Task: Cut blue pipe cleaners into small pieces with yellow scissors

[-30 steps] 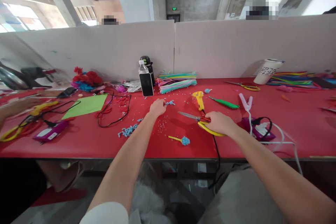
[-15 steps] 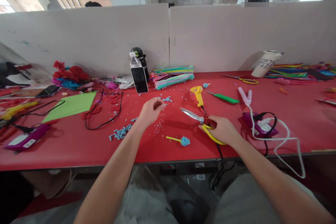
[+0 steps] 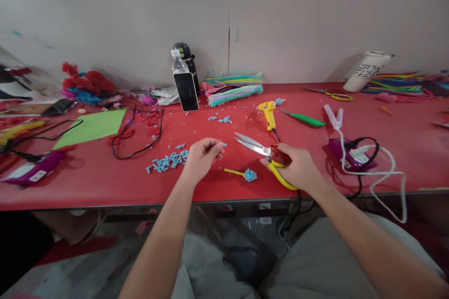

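Note:
Between the thumb and forefinger of my left hand (image 3: 205, 158) a small blue piece (image 3: 224, 144) pokes out, probably cut pipe cleaner. My right hand (image 3: 295, 166) is wrapped round the handles of the scissors (image 3: 256, 145), whose blades are slightly parted and point left toward my left hand. On the red table below lies a yellow stem with a fluffy blue head (image 3: 250, 174). A pile of short blue pieces (image 3: 168, 161) spreads left of my left hand. A smaller cluster of blue pieces (image 3: 225, 119) sits beyond it.
A yellow glue gun (image 3: 269, 114) and a green-handled tool (image 3: 304, 119) lie beyond the scissors. A phone (image 3: 186, 92) leans on bottles before the partition. Pipe cleaners (image 3: 235, 91) are bundled alongside. A purple power strip (image 3: 351, 156) with cables is at right.
My left hand has drawn back from the small far cluster with a blue piece in its fingertips. The scissors blades have come nearer to it. The camera view has tilted downward.

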The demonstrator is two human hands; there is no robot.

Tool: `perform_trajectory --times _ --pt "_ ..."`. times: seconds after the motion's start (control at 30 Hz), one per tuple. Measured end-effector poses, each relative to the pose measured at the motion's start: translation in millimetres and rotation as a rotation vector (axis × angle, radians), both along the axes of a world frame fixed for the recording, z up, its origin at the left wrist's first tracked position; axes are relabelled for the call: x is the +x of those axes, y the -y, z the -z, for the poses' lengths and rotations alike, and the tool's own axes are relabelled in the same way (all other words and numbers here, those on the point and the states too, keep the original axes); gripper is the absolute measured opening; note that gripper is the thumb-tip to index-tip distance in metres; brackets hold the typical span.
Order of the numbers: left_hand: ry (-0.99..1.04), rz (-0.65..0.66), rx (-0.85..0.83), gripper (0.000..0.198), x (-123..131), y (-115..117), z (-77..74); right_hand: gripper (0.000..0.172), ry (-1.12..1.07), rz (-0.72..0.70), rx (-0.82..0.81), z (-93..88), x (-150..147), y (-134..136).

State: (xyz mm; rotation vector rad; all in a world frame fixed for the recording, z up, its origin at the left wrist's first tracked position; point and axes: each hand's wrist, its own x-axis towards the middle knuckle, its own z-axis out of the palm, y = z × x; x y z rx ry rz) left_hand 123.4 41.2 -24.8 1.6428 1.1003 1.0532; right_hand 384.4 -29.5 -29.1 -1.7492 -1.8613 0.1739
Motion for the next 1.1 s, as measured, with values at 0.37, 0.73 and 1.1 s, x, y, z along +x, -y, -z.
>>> perform_trajectory --times 0.37,0.73,1.1 --pt "-0.117 -0.107 0.087 0.033 0.7 20.4 9.0 0.038 0.164 -0.052 -0.149 11.2 -2.9 -7.3" --pt "-0.195 -0.074 0.165 0.033 2.4 20.9 6.5 0.031 0.186 -0.100 -0.158 10.1 -0.8 -8.7" --pt "-0.209 -0.094 0.187 0.034 1.6 19.2 8.7 0.032 0.167 -0.111 -0.179 9.5 0.7 -9.8"
